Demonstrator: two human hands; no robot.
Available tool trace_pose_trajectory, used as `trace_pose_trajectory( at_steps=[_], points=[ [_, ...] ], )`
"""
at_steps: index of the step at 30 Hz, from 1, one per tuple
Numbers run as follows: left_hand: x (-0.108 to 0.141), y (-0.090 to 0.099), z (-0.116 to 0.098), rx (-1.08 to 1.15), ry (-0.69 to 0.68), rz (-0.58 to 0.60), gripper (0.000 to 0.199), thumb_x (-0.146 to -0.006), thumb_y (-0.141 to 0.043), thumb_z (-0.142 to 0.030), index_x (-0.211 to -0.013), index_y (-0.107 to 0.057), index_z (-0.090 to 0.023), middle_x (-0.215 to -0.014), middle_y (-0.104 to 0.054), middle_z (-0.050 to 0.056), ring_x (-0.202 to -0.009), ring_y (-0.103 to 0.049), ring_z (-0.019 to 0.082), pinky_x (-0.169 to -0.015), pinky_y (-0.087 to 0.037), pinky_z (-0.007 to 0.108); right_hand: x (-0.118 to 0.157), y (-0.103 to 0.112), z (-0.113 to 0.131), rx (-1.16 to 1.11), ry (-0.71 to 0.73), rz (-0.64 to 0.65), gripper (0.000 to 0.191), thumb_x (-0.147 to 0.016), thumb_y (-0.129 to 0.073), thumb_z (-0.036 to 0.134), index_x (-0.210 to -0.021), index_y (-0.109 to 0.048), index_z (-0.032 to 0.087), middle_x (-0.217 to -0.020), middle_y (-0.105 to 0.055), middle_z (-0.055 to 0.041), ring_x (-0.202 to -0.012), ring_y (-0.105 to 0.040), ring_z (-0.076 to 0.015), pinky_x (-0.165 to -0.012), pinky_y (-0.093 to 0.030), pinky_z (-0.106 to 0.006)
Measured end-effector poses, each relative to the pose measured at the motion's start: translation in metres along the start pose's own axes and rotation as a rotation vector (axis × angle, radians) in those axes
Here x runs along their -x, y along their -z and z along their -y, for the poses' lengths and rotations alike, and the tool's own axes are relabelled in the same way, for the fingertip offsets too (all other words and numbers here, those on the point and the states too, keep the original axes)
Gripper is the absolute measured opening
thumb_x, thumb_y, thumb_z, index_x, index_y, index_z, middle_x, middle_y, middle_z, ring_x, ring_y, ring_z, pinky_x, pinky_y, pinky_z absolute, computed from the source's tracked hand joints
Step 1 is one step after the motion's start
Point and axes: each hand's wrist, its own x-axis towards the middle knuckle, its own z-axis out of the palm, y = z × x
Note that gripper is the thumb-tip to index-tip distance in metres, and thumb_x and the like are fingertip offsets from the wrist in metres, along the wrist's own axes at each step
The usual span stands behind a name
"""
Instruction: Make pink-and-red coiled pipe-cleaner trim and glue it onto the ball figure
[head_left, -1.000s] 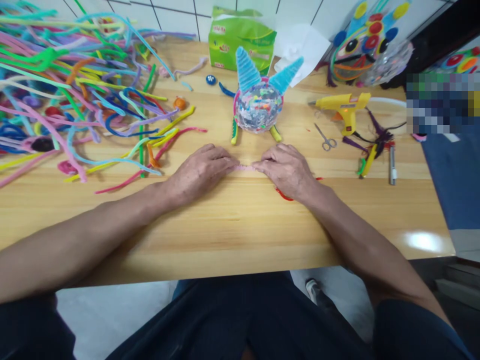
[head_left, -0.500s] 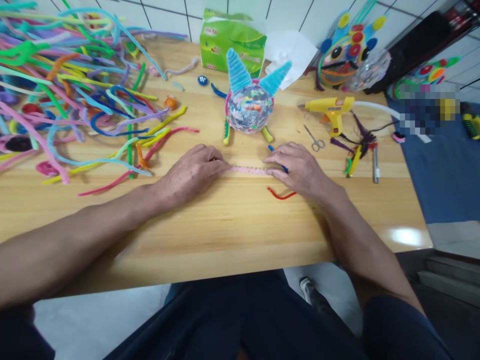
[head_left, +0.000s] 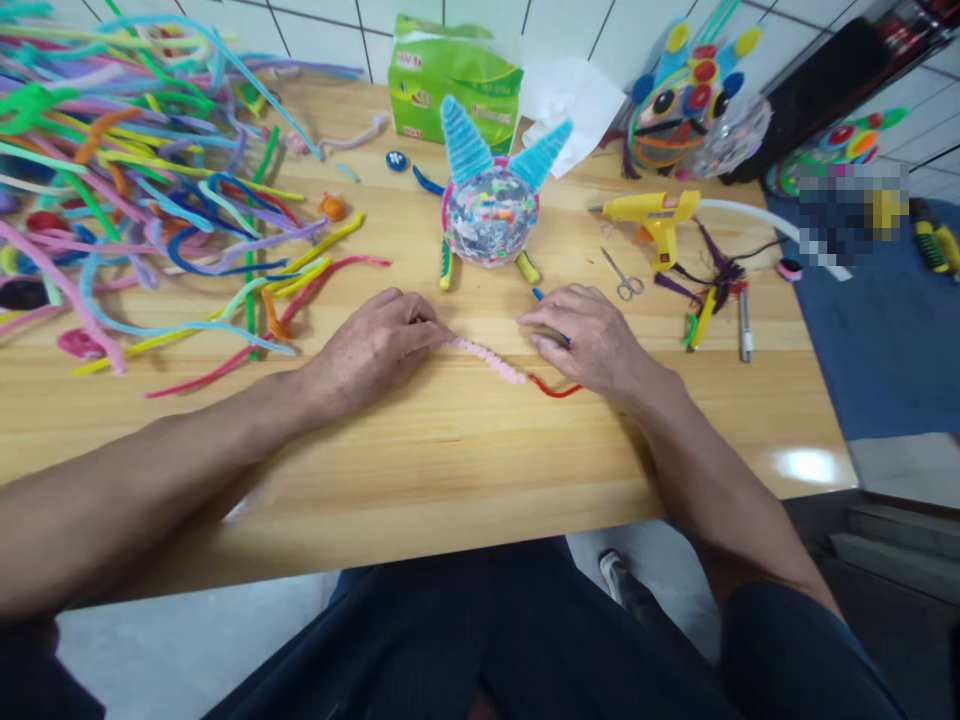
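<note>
Between my hands lies a pink twisted pipe cleaner (head_left: 491, 362), its left end pinched in the closed fingers of my left hand (head_left: 379, 345). Its right end is free, close to a short red piece (head_left: 553, 390). My right hand (head_left: 592, 335) rests on the table to the right, over a dark blue stick (head_left: 538, 294) that shows on both sides of its fingers; thumb and forefinger are apart, and whether the hand grips the stick is unclear. Beyond my hands stands a clear decorated ball (head_left: 491, 215) with two light-blue ears and green-yellow feet.
A heap of pipe cleaners (head_left: 150, 200) covers the left of the table (head_left: 450, 480). Small scissors (head_left: 622, 277), a yellow glue gun (head_left: 660, 215) and a cutter (head_left: 745, 325) lie right. Behind are a green tissue pack (head_left: 456, 85) and a decorated figure (head_left: 671, 120).
The pink pipe cleaner's right end has left my right hand and swung toward me, near the red piece. The view has shifted slightly.
</note>
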Motion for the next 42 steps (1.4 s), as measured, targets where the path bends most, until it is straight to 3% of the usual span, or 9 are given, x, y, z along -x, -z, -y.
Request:
trace_pose_trajectory(
  at_steps=[7,12,20,23,27,32,37,42],
  points=[
    [-0.002,0.002,-0.006,-0.012,0.023,0.02,0.03,-0.113,-0.057,-0.032,-0.116,-0.084,-0.018,-0.105,-0.077,0.012,-0.093,-0.067,0.025,-0.086,-0.057,0.041,-0.003,-0.007,0.029,-0.045,0.042,0.015,0.048,-0.101,-0.072,0.064,-0.123,-0.08,0.022,-0.11,-0.079,-0.0115,-0.103,-0.067,-0.0313,-0.091,-0.047,-0.046],
    [-0.005,-0.006,-0.009,0.0,0.01,-0.009,0.031,-0.113,-0.059,-0.035,-0.122,-0.084,-0.02,-0.107,-0.077,0.012,-0.096,-0.068,0.026,-0.088,-0.054,0.042,-0.009,-0.018,0.039,-0.033,0.034,0.054,0.026,-0.112,-0.062,0.041,-0.116,-0.082,0.024,-0.104,-0.079,-0.0083,-0.099,-0.065,-0.0276,-0.091,-0.046,-0.044],
    [-0.011,-0.017,-0.006,0.169,0.037,-0.013,0.024,-0.111,-0.061,-0.029,-0.114,-0.085,-0.025,-0.103,-0.08,0.006,-0.096,-0.071,0.022,-0.091,-0.051,0.039,-0.017,-0.025,0.037,-0.065,0.013,0.005,0.029,-0.114,-0.056,0.032,-0.109,-0.083,0.025,-0.099,-0.078,-0.0064,-0.096,-0.066,-0.0249,-0.091,-0.05,-0.041],
    [-0.012,-0.016,-0.006,0.175,0.083,-0.023,0.023,-0.109,-0.064,-0.032,-0.114,-0.084,-0.022,-0.102,-0.081,0.007,-0.097,-0.072,0.023,-0.093,-0.051,0.04,-0.017,-0.015,0.027,-0.067,-0.055,-0.01,0.021,-0.108,-0.064,0.035,-0.109,-0.082,0.024,-0.103,-0.079,-0.0087,-0.1,-0.069,-0.0278,-0.093,-0.052,-0.043],
    [-0.009,-0.015,-0.008,0.054,0.125,-0.071,0.029,-0.103,-0.07,-0.042,-0.116,-0.081,-0.018,-0.11,-0.08,0.011,-0.104,-0.072,0.029,-0.097,-0.053,0.045,-0.01,0.016,0.0,-0.009,-0.315,-0.091,0.015,-0.098,-0.072,0.034,-0.098,-0.079,0.022,-0.099,-0.08,-0.0098,-0.094,-0.071,-0.0281,-0.09,-0.053,-0.042],
    [-0.004,-0.013,-0.008,-0.064,0.152,-0.088,0.036,-0.104,-0.066,-0.05,-0.119,-0.079,-0.02,-0.114,-0.078,0.013,-0.108,-0.071,0.032,-0.097,-0.053,0.047,-0.006,0.038,-0.008,-0.009,-0.598,0.129,0.016,-0.091,-0.074,0.037,-0.089,-0.075,0.021,-0.091,-0.079,-0.0069,-0.08,-0.069,-0.0232,-0.073,-0.049,-0.034],
    [-0.002,-0.006,-0.003,-0.112,0.161,-0.136,0.039,-0.108,-0.059,-0.059,-0.125,-0.073,-0.027,-0.117,-0.076,0.01,-0.108,-0.069,0.031,-0.099,-0.052,0.047,-0.012,0.037,0.008,0.017,-0.634,0.281,0.011,-0.092,-0.07,0.03,-0.091,-0.075,0.019,-0.092,-0.081,-0.008,-0.084,-0.072,-0.024,-0.075,-0.048,-0.034],
    [-0.002,0.002,-0.004,-0.115,0.143,-0.191,0.036,-0.109,-0.057,-0.057,-0.126,-0.071,-0.028,-0.115,-0.075,0.009,-0.106,-0.069,0.029,-0.097,-0.052,0.045,-0.003,0.067,0.001,-0.077,-0.533,0.193,0.023,-0.094,-0.072,0.041,-0.099,-0.078,0.019,-0.101,-0.082,-0.0099,-0.09,-0.072,-0.0256,-0.082,-0.052,-0.037]
  ],
)
